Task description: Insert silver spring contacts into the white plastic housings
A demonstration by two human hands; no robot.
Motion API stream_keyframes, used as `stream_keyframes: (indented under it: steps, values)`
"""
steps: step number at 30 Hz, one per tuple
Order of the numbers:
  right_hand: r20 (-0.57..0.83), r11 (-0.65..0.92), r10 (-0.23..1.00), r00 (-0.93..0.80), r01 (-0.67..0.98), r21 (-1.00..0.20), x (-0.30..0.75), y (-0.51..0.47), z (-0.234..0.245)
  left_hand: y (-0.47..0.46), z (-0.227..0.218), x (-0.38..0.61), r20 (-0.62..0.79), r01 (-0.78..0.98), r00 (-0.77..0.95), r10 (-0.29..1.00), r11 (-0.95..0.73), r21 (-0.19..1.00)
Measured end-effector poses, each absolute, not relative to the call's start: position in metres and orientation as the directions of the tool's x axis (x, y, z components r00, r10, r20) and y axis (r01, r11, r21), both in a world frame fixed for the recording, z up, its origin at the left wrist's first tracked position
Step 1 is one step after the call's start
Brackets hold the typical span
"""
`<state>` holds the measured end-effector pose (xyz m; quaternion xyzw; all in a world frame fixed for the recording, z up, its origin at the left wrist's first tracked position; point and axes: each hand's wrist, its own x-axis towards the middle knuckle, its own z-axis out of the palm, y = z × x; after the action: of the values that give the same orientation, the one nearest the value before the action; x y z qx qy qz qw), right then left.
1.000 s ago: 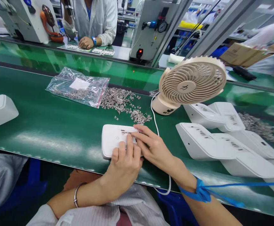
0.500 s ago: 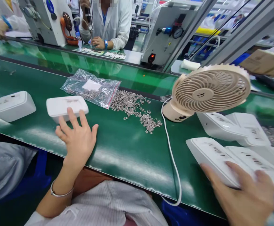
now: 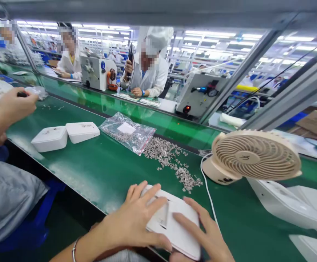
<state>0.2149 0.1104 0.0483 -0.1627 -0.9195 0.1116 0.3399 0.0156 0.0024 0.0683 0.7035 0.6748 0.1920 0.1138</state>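
A white plastic housing (image 3: 184, 227) with rounded corners and a recessed slot lies tilted at the belt's near edge, between both hands. My left hand (image 3: 139, 214) grips its left side, fingers over the top and thumb along the near edge. My right hand (image 3: 204, 233) holds the right side, with one finger reaching over the upper face. Just beyond is a loose heap of small metal clips (image 3: 172, 156), spilling from a clear zip bag (image 3: 128, 131). Two more white housings, one (image 3: 51, 139) beside another (image 3: 82, 131), rest to the left.
A beige fan (image 3: 252, 156) with a white cable (image 3: 209, 196) stands on the green belt (image 3: 115, 171). Several white housings (image 3: 292, 203) lie at right. A neighbour's hand (image 3: 15, 105) holds something dark at left. Another person in white (image 3: 154, 80) works across the glass.
My right hand has brought a housing leftward from the group at right. My left hand has left another housing beside its neighbour and joined the right. The view has tilted up.
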Motion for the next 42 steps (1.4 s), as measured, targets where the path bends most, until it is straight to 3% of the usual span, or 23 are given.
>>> stream_keyframes:
  steps: [2, 4, 10, 14, 23, 29, 35, 39, 42]
  values:
    - [0.507, 0.915, 0.355, -0.786, 0.181, -0.361, 0.19, 0.133, 0.053, -0.001, 0.068, 0.015, 0.078, 0.891, -0.007, 0.997, -0.029, 0.454]
    - [0.481, 0.911, 0.383, -0.788, 0.239, -0.335, 0.165, 0.161, 0.056, -0.005, 0.067, 0.012, 0.067, 0.893, -0.076, 0.995, 0.038, 0.449]
    - [0.545, 0.919, 0.302, -0.782, 0.392, 0.053, 0.111, 0.211, 0.029, -0.023, 0.058, 0.001, 0.077, 0.891, -0.266, 0.961, 0.215, 0.4]
    - [0.557, 0.906, 0.255, -0.79, 0.397, 0.149, 0.11, 0.209, 0.019, -0.031, 0.049, -0.002, 0.168, 0.9, -0.313, 0.935, 0.236, 0.367]
    - [0.548, 0.925, 0.253, -0.797, 0.365, 0.103, 0.108, 0.204, 0.02, -0.026, 0.035, 0.002, 0.359, 0.943, -0.295, 0.886, 0.209, 0.259]
    - [0.622, 0.96, 0.144, -0.769, 0.262, 0.103, 0.104, 0.202, 0.021, -0.027, 0.037, 0.004, 0.337, 0.947, -0.293, 0.895, 0.224, 0.23]
    - [0.633, 0.949, 0.073, -0.771, 0.248, 0.193, 0.105, 0.198, 0.023, -0.023, 0.041, 0.01, 0.328, 0.948, -0.304, 0.895, 0.252, 0.193]
    - [0.647, 0.979, 0.059, -0.76, 0.171, 0.111, 0.104, 0.203, 0.021, -0.022, 0.04, 0.013, 0.391, 0.953, -0.303, 0.869, 0.272, 0.134]
    - [0.624, 0.984, 0.122, -0.772, 0.174, 0.023, 0.107, 0.207, 0.024, -0.021, 0.037, 0.017, 0.487, 0.951, -0.304, 0.819, 0.289, 0.11]
